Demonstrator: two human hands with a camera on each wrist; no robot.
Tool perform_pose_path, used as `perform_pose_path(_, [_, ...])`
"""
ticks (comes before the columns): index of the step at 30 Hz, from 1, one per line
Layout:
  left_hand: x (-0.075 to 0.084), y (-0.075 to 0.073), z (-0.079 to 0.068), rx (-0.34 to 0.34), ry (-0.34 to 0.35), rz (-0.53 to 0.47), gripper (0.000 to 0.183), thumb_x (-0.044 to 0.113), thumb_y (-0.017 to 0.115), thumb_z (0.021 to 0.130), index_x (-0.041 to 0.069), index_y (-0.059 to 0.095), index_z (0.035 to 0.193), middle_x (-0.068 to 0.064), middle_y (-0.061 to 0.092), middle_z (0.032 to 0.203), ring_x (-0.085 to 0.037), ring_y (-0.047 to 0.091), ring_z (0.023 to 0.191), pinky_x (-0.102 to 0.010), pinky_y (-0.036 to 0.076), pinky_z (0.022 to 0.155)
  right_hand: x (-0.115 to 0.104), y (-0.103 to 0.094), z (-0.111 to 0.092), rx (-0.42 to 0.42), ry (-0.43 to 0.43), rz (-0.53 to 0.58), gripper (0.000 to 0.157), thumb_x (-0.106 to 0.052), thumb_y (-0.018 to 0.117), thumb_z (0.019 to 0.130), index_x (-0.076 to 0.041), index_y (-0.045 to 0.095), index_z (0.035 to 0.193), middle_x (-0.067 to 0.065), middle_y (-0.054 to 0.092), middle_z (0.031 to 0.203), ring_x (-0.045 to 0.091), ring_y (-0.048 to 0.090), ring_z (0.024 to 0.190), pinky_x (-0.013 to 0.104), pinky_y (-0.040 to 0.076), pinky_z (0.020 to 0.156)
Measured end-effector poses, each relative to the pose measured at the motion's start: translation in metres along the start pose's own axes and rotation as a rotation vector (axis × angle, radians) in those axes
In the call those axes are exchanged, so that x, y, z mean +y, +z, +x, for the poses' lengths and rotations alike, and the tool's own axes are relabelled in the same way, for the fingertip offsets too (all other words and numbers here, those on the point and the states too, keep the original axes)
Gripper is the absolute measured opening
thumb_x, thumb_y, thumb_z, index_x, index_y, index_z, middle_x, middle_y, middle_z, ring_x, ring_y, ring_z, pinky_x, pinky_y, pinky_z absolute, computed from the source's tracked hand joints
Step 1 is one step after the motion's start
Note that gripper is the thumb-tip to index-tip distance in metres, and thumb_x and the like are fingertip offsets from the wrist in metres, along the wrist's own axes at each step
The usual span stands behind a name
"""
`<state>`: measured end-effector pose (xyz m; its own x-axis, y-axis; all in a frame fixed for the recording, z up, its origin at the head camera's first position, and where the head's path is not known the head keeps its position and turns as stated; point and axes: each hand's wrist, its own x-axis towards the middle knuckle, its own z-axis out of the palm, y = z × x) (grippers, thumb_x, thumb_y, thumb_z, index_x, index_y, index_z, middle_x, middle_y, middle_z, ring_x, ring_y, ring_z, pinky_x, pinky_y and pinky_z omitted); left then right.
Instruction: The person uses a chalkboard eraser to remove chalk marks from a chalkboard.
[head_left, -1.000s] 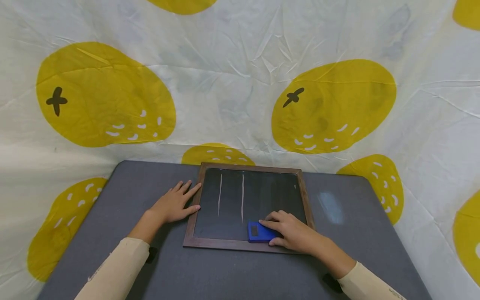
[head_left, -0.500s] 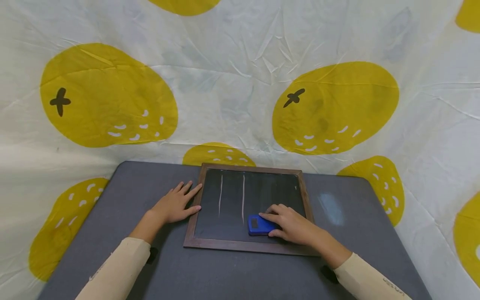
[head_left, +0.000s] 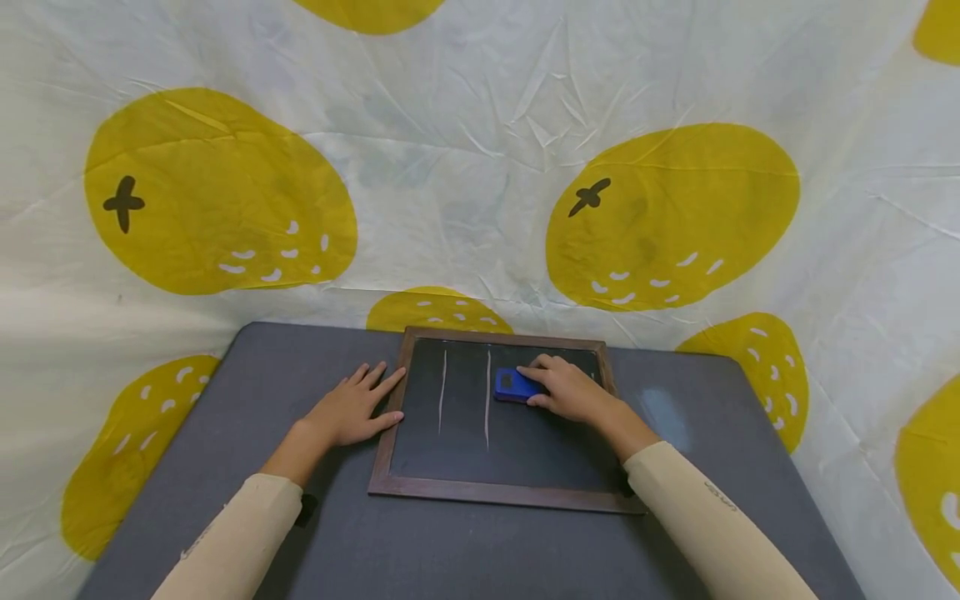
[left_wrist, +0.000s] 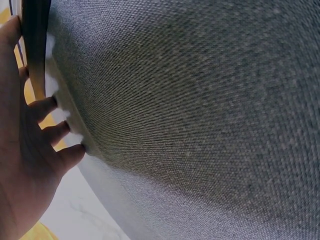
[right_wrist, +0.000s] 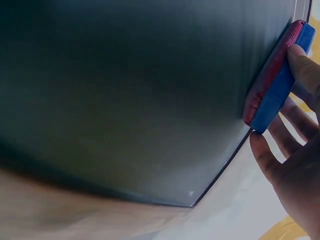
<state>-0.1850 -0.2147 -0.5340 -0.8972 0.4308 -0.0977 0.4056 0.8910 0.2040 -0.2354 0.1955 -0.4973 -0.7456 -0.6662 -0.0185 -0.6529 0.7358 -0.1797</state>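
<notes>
A wood-framed chalkboard (head_left: 450, 458) lies on the grey table, with two pale chalk lines (head_left: 488, 400) running down its left half. My right hand (head_left: 570, 390) grips a blue chalkboard eraser (head_left: 516, 384) just right of the second line. In the right wrist view the eraser's red felt side (right_wrist: 270, 75) lies against the dark board, thumb on one long side. My left hand (head_left: 351, 408) is spread flat on the table, its thumb and index fingertip touching the board's left frame. In the left wrist view that hand's fingers (left_wrist: 70, 156) are straight and apart.
The grey table (head_left: 480, 550) extends around the board on all sides. A pale chalky smudge (head_left: 666, 417) marks its surface to the right. Behind it hangs a white cloth (head_left: 450, 192) printed with large yellow fruit shapes.
My right hand has slid the eraser up the board, away from me, from near the bottom frame to the upper half. The left hand stays in place against the frame.
</notes>
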Motion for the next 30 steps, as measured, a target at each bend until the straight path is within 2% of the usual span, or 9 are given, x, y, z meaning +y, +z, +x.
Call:
perform_pose_path(5, [0.0, 0.0, 0.0, -0.001, 0.0, -0.002, 0.08, 0.066, 0.043, 0.103, 0.022, 0.023, 0.167, -0.023, 0.027, 0.168, -0.053, 0.025, 0.152, -0.074, 0.031, 0.114, 0.013, -0.002, 0.022, 0.0, 0.064, 0.004, 0.061, -0.032, 0.073, 0.098, -0.007, 0.055, 0.151, 0.016, 0.06, 0.133, 0.032, 0.06, 0.116, 0.05, 0.051, 0.102])
perform_pose_path(9, [0.001, -0.001, -0.001, 0.001, -0.003, -0.002, 0.08, 0.066, 0.044, 0.103, 0.022, 0.024, 0.167, -0.023, 0.027, 0.168, -0.053, 0.025, 0.152, -0.074, 0.031, 0.114, 0.02, -0.006, 0.035, -0.017, 0.111, 0.035, 0.061, -0.03, 0.071, 0.099, -0.007, 0.052, 0.153, 0.019, 0.057, 0.14, 0.036, 0.057, 0.124, 0.055, 0.047, 0.108])
perform_pose_path(15, [0.001, -0.003, 0.0, 0.004, -0.006, 0.007, 0.08, 0.066, 0.044, 0.103, 0.023, 0.024, 0.167, -0.023, 0.028, 0.168, -0.053, 0.026, 0.152, -0.073, 0.032, 0.114, 0.027, -0.011, 0.048, -0.019, 0.105, 0.061, 0.058, -0.022, 0.07, 0.1, -0.004, 0.051, 0.152, 0.022, 0.053, 0.147, 0.04, 0.054, 0.132, 0.056, 0.044, 0.112])
perform_pose_path(22, [0.001, -0.003, -0.001, 0.001, -0.006, 0.009, 0.08, 0.066, 0.044, 0.103, 0.022, 0.024, 0.167, -0.022, 0.028, 0.168, -0.053, 0.026, 0.152, -0.073, 0.032, 0.114, 0.03, -0.011, 0.051, -0.032, 0.088, 0.076, 0.058, -0.018, 0.07, 0.1, -0.003, 0.05, 0.153, 0.023, 0.053, 0.147, 0.04, 0.054, 0.133, 0.055, 0.044, 0.113])
perform_pose_path(30, [0.001, 0.0, -0.001, 0.0, -0.005, 0.007, 0.08, 0.066, 0.043, 0.103, 0.022, 0.023, 0.167, -0.023, 0.028, 0.168, -0.053, 0.025, 0.152, -0.073, 0.031, 0.115, 0.027, -0.006, 0.041, -0.02, 0.088, 0.083, 0.059, -0.02, 0.071, 0.1, -0.004, 0.051, 0.153, 0.023, 0.053, 0.145, 0.04, 0.054, 0.131, 0.056, 0.045, 0.111])
